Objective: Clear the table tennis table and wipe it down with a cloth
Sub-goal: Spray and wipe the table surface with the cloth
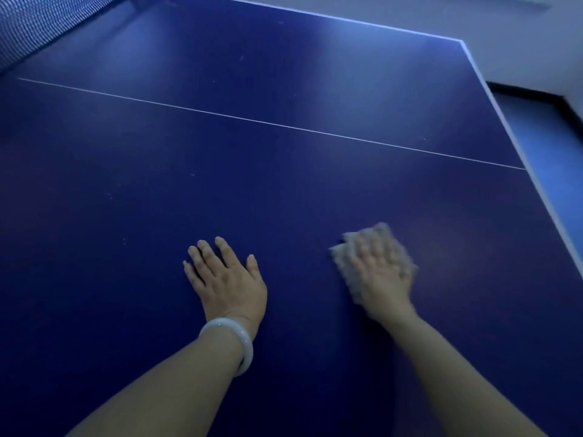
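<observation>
The dark blue table tennis table [252, 184] fills the view, with a thin white centre line running across it. My right hand [383, 279] lies flat on a grey-beige cloth [377, 236] and presses it onto the tabletop near the right side; hand and cloth are motion-blurred. My left hand [225, 279] rests palm down on the bare surface to the left of the cloth, fingers spread, holding nothing. A white bangle circles the left wrist.
The net [34, 23] stands at the top left corner. The table's white-edged right side [517, 159] runs diagonally down the right, with blue floor [555, 146] beyond it and a pale wall at the top right.
</observation>
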A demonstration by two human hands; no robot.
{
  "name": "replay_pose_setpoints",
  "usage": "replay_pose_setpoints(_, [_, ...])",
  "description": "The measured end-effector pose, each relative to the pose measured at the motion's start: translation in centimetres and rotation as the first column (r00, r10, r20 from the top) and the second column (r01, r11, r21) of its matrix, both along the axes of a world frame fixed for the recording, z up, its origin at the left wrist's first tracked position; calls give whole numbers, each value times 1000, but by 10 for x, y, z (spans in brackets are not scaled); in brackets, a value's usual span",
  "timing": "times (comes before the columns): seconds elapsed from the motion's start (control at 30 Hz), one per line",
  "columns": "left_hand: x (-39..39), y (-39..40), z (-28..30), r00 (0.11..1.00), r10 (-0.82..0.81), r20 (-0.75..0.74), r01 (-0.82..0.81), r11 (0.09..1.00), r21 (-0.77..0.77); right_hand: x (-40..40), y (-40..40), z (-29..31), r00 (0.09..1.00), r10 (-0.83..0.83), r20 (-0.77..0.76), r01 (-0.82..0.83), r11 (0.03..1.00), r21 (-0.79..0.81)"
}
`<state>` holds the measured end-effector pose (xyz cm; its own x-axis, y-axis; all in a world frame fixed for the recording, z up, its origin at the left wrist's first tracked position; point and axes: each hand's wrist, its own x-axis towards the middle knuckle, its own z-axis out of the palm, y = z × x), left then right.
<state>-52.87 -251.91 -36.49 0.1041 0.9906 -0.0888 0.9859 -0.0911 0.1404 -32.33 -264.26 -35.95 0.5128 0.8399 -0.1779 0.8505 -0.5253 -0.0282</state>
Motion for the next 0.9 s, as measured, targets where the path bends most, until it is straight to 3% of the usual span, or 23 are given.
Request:
replay_pose_setpoints(0.07, [0, 0, 0, 1000, -5, 5, 5, 1000, 2, 18, -33, 5, 928, -364, -79, 367, 930, 25])
replay_pose_setpoints(0.13, [0, 0, 1, 1000, -9, 14, 9, 1000, 2, 0, -53, 11, 848, -507, -153, 518, 854, 43])
replay_pose_setpoints(0.2, [0, 0, 1, 1000, -13, 18, 13, 1000, -7, -41, -53, 7, 882, -457, -110, 464, 884, 49])
replay_pose_setpoints(0.3, [-1, 0, 2, 1000, -12, 28, 12, 1000, -8, -98, -33, -3, 984, -167, -53, 172, 981, 91])
replay_pose_setpoints(0.37, [-2, 0, 2, 998, -10, 59, 11, 1000, -9, -116, -22, -7, 999, -30, -16, 32, 994, 105])
replay_pose_setpoints(0.53, [-12, 2, 6, 972, -40, 233, 46, 999, -19, -113, -19, -9, 1000, -8, -3, 8, 993, 115])
replay_pose_setpoints(0.67, [-51, -8, 14, 875, -169, 453, 212, 976, -46, -113, -20, -10, 1000, -6, -8, 7, 994, 106])
replay_pose_setpoints(0.77, [-101, -27, 14, 898, -292, 329, 301, 953, 22, -113, -20, -11, 1000, -11, -9, 12, 993, 117])
replay_pose_setpoints(0.9, [-158, -30, 10, 933, -344, 109, 346, 938, -2, -115, -20, -8, 1000, -12, -4, 13, 994, 104])
